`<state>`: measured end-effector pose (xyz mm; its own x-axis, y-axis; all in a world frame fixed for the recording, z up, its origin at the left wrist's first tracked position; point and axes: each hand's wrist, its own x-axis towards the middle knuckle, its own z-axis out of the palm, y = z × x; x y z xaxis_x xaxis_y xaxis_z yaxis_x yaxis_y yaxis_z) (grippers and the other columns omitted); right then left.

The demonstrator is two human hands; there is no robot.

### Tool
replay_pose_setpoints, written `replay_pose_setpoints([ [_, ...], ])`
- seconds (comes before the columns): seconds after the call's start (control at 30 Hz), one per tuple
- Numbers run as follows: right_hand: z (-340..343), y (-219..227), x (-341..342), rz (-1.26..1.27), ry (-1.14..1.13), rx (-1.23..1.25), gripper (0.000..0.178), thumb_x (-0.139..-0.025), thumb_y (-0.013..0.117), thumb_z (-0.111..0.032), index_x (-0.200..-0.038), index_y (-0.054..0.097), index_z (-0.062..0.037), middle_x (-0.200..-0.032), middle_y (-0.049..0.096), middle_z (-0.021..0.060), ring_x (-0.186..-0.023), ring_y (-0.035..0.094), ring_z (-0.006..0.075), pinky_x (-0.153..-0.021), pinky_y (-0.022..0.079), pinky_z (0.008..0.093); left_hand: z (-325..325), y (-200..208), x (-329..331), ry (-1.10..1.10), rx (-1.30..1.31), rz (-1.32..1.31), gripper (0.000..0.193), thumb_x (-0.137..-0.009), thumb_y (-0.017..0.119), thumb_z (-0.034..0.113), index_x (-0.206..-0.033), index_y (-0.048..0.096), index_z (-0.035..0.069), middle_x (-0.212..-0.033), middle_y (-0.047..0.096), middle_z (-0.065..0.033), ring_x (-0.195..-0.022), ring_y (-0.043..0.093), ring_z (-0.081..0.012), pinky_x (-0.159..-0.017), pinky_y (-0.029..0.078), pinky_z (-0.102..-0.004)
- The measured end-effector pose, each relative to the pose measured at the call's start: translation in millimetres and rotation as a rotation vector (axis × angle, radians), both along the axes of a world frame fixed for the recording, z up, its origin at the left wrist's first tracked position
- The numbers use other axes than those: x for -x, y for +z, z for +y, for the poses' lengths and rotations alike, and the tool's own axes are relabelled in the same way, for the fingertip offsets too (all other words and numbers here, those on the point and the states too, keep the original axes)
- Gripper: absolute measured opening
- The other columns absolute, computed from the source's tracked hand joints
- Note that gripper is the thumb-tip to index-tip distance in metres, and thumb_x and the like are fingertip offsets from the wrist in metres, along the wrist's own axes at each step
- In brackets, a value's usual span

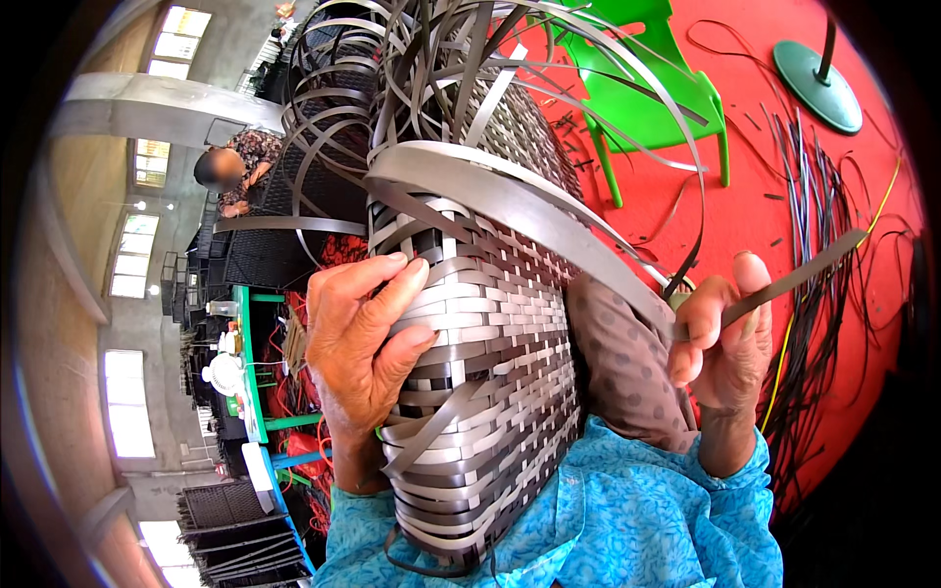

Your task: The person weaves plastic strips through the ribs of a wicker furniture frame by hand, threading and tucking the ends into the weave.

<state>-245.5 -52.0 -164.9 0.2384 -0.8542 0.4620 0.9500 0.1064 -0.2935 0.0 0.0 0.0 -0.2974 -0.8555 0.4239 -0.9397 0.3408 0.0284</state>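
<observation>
A woven piece of grey and silver flat plastic strips [500, 367] leans across my lap, with a thick bunch of loose strip ends [431, 69] curling from its far end. My left hand [355, 328] is closed on its left edge, fingertips pressed on the weave and thumb lower down; its other fingers are partly hidden. Out to the right, my right hand [723, 333] grips a wide grey strip [588, 243] between thumb and fingers. That strip arches back to the top of the weave, and its free tail sticks out past my hand.
A green plastic chair [652, 93] stands on the red floor [725, 230], near a round green stand base [818, 86]. Long loose strips [809, 323] lie at the right. Another person [245, 169] sits far left, above a green-framed table [253, 363] with a white fan [223, 373].
</observation>
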Motion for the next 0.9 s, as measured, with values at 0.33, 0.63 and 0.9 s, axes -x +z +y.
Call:
replay_pose_setpoints([
  [0.33, 5, 6, -13, 0.02, 0.094, -0.062, 0.046, -0.099, 0.051, -0.021, -0.138, 0.039, -0.0006, -0.088, 0.062, 0.0184, -0.069, 0.066, 0.0256, -0.062, 0.057, 0.0348, 1, -6, -3, 0.006, 0.05, 0.001, 0.044, -0.081, 0.066, 0.041, -0.107, 0.071, 0.005, -0.107, 0.063, -0.0076, -0.095, 0.055, -0.0258, -0.082, 0.045, -0.0352],
  [0.63, 9, 5, -15, -0.026, 0.08, -0.132, 0.043, -0.099, 0.052, -0.024, -0.134, 0.043, -0.0001, -0.085, 0.062, 0.0167, -0.066, 0.064, 0.0224, -0.06, 0.055, 0.0315, 1, -8, -1, 0.03, 0.065, 0.025, 0.045, -0.081, 0.065, 0.043, -0.105, 0.071, 0.006, -0.105, 0.065, -0.0069, -0.093, 0.057, -0.026, -0.081, 0.046, -0.0357],
  [0.9, 2, 7, -22, 0.111, -0.09, -0.015, 0.045, -0.099, 0.048, -0.037, -0.134, 0.049, -0.0083, -0.061, 0.053, 0.0012, -0.053, 0.046, 0.0122, -0.049, 0.037, 0.0255, -1, -6, -2, -0.001, 0.071, -0.007, 0.043, -0.082, 0.065, 0.042, -0.105, 0.072, 0.005, -0.105, 0.064, -0.0076, -0.093, 0.057, -0.0266, -0.082, 0.046, -0.0361],
])
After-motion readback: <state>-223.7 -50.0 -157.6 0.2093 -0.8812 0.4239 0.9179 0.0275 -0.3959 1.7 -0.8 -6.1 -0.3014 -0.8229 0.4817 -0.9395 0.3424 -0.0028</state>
